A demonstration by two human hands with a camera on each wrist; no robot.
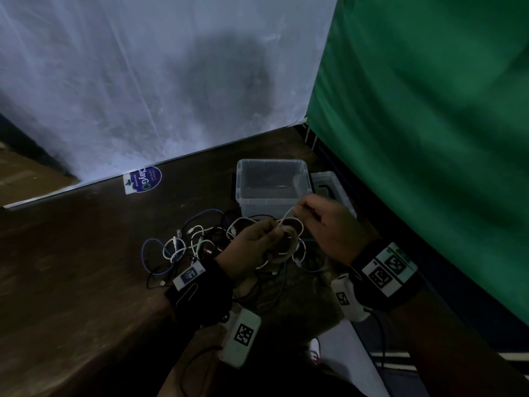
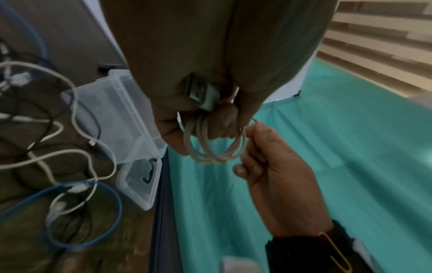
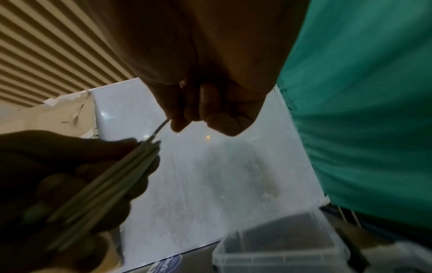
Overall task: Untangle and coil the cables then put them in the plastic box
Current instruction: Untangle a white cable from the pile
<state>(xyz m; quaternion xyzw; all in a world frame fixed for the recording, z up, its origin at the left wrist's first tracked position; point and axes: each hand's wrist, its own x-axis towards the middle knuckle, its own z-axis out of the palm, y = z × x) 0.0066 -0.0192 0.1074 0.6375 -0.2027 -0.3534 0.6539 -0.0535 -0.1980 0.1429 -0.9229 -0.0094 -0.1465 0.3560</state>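
My left hand (image 1: 267, 233) grips a small coil of white cable (image 2: 215, 147), whose USB plug (image 2: 201, 96) is tucked against the palm. My right hand (image 1: 299, 210) pinches the free strand of that cable (image 1: 286, 219) just above the coil; in the right wrist view the strand (image 3: 161, 127) runs from my fingertips down to the coil's loops (image 3: 105, 184). Both hands hover over a tangle of white, black and blue cables (image 1: 197, 242) on the dark table. The clear plastic box (image 1: 272, 167) stands open right behind the hands.
The box's lid (image 1: 332, 181) lies to the right of the box, by the table edge. A green cloth (image 1: 429, 138) hangs at the right, a white sheet (image 1: 143, 81) at the back. A round blue sticker (image 1: 144, 179) lies at the back left.
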